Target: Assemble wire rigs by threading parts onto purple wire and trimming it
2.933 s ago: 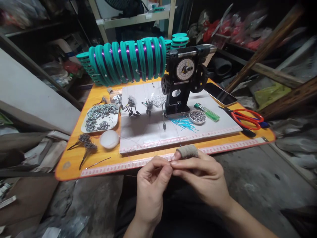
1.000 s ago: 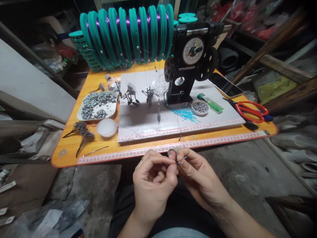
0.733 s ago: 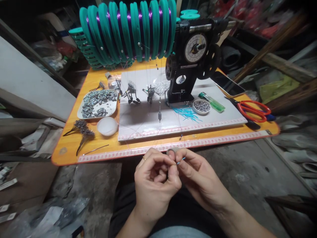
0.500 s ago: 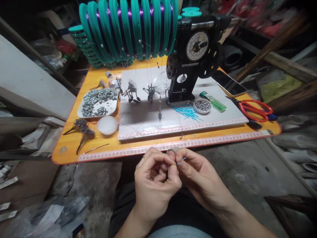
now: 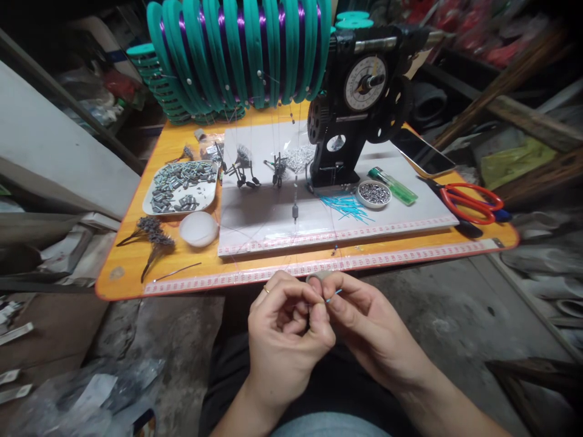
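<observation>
My left hand (image 5: 286, 340), with a ring on one finger, is closed in a pinch. Its fingertips meet those of my right hand (image 5: 371, 318) just past the table's front edge. Between the thumb and index finger of my right hand is a thin blue tube (image 5: 334, 295), its short end poking out. What my left fingertips hold is too small and covered to make out. A greyish band (image 5: 320, 275) shows at the fingertips. More blue tubes (image 5: 346, 206) lie loose on the white board (image 5: 264, 227), beside a small bowl of dark metal bits (image 5: 374, 194).
Teal spools (image 5: 241, 54) of purple line hang over the board, next to a black winding machine (image 5: 341, 139) with a dial. Around stand a tray of grey sinkers (image 5: 204, 197), a white cup (image 5: 198, 229), a green lighter (image 5: 394, 185), red-handled scissors (image 5: 471, 203) and a phone (image 5: 423, 152).
Both hands keep the same pinch and nearly the same place. The view has shifted very slightly.
</observation>
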Available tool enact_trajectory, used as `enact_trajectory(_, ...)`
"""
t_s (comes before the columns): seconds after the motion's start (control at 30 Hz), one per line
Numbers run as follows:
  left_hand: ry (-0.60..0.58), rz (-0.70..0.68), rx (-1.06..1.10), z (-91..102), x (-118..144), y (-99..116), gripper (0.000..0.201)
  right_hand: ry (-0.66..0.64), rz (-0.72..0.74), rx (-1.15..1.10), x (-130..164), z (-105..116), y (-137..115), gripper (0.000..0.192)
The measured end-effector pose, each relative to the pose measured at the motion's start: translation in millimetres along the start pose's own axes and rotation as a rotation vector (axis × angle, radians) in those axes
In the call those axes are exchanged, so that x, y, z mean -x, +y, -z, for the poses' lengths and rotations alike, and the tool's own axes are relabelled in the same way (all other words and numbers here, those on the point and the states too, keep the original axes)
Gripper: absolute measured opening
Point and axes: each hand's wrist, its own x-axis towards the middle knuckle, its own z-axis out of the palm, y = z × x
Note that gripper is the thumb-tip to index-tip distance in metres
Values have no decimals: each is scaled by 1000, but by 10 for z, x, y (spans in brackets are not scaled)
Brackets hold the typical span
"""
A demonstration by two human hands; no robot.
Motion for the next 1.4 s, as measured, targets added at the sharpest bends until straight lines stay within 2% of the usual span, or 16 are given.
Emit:
enact_trajectory(0.8,0,18,-14,17,5,1,7,-16,-40,38,-9,23,-32,8)
enact_trajectory(0.87,0,-28,-45,33,-6,-3,7,-15,-25,49,-7,41,-37,7)
enact_trajectory(0.93,-7,-134,-103,68,-17,-24,12,7,18,107,-7,69,-52,6)
enact_trajectory(1.07,-72,-355,-272,164,-28,-89,36,25,76,258,-7,129,-98,5)
enact_trajectory(1.13,-104,-341,-329,197,-30,-101,42,32,74,278,-11,147,-114,4)
enact_trajectory(1.27,-85,-330,-370,207,-38,-75,24,89,106,303,-24,150,-128,5)
enact_trajectory(1.4,-132,-370,-359,185,-48,-72,22,78,122,311,-17,132,-131,5)
